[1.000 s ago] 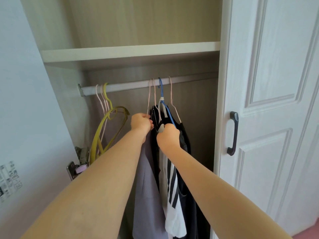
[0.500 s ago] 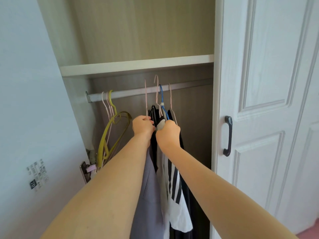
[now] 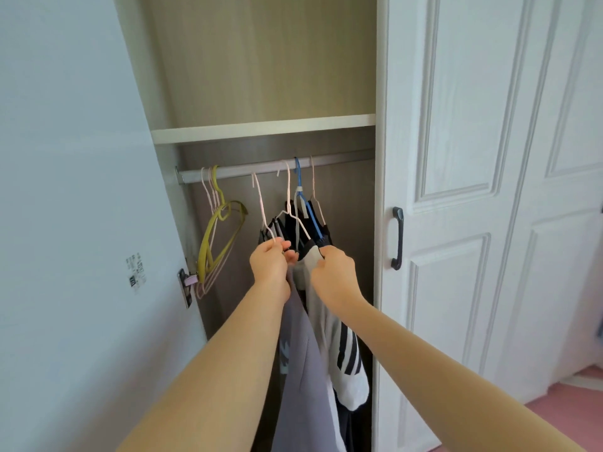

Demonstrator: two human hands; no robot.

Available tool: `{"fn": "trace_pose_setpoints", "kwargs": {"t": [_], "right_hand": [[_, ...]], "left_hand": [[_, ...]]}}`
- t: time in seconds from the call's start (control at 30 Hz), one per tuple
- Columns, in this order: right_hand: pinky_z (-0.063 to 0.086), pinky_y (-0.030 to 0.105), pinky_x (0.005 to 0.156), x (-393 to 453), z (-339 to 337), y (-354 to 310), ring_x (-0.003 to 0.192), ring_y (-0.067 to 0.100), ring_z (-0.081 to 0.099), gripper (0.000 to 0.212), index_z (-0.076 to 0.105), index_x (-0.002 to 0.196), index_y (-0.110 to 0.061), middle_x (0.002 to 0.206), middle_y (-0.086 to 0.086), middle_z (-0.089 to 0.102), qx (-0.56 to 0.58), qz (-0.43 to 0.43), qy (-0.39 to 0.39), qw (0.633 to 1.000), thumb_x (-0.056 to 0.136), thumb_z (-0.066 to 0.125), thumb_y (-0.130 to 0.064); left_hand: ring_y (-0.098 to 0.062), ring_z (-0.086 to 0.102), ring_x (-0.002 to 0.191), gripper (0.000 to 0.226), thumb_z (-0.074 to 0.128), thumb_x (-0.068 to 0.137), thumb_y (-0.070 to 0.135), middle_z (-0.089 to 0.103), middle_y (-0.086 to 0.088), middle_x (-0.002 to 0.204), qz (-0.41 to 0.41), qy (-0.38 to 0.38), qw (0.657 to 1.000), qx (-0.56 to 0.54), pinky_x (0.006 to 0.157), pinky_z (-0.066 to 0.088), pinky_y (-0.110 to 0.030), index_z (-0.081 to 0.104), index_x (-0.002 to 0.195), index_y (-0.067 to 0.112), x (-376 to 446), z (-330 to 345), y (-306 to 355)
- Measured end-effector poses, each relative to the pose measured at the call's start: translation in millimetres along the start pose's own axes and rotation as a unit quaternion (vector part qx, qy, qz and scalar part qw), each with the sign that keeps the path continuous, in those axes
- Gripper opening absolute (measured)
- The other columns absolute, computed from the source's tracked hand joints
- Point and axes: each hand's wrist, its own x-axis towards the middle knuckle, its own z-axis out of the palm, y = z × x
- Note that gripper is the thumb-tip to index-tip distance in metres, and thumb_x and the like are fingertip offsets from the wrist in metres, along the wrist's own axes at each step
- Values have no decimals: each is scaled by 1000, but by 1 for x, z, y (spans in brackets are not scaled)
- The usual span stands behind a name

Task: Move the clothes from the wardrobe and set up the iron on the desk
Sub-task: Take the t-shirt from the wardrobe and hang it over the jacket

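Several garments on wire hangers sit in the open wardrobe below the metal rail (image 3: 342, 163): a grey garment (image 3: 301, 370), a white one with black stripes (image 3: 347, 357) and dark ones behind. My left hand (image 3: 270, 265) is shut on the pale pink hanger (image 3: 261, 203) of the grey garment; its hook is off the rail, to the left of the others. My right hand (image 3: 334, 274) grips the shoulders of the neighbouring hangers, among them a blue hanger (image 3: 308, 210) whose hook reaches the rail. No iron or desk is in view.
Empty yellow and pink hangers (image 3: 218, 230) hang at the rail's left end. A shelf (image 3: 261, 128) runs just above the rail. The closed white door with a dark handle (image 3: 397, 238) stands at the right, the open door's panel (image 3: 65, 223) at the left.
The pink hanger in my left hand has come off the rail and moved left and down. Both hands sit lower in view, and my head has pulled back, showing more of the wardrobe.
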Motion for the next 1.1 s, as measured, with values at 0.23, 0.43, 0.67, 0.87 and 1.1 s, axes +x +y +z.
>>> {"fn": "trace_pose_setpoints", "kwargs": {"t": [0.23, 0.43, 0.67, 0.87, 1.1], "right_hand": [[28, 11, 43, -62, -24, 15, 58, 0, 34, 15, 55, 106, -12, 84, -2, 47, 7, 16, -8, 1000, 96, 44, -7], [32, 9, 39, -119, -44, 16, 55, 3, 34, 25, 42, 75, -20, 67, -8, 38, -43, 1, 10, 999, 97, 40, -7], [33, 15, 49, -185, -68, 11, 60, 9, 49, 23, 59, 96, -13, 78, 0, 58, -89, 3, 35, 995, 98, 36, -16], [33, 15, 53, -239, -83, 1, 68, 11, 53, 26, 59, 109, -12, 91, 2, 63, -109, 17, 45, 993, 98, 36, -15], [36, 13, 56, -306, -101, -15, 73, 6, 52, 27, 60, 111, -12, 97, 1, 63, -85, 15, 57, 995, 99, 37, -19]], "left_hand": [[-19, 64, 78, 29, 51, 94, 1, 62, -13, 95, -82, -58, 993, -63, 59, 56, -27, 55, 123, -3, -61, -39, -13], [-27, 60, 103, 61, 41, 93, -13, 57, -12, 115, -119, -153, 980, -49, 90, 50, -39, 27, 149, 10, -123, -63, -3], [-28, 64, 103, 69, 52, 91, -6, 63, -12, 112, -168, -244, 954, -51, 87, 52, -41, 18, 150, 10, -178, -92, 5], [-25, 68, 100, 39, 39, 102, 19, 66, -10, 118, -173, -272, 945, -48, 86, 53, -37, 42, 138, 4, -214, -109, 6], [-23, 68, 101, 36, 36, 103, 20, 65, -7, 121, -132, -297, 946, -5, 77, 57, -32, 44, 137, 10, -266, -123, 16]]}}
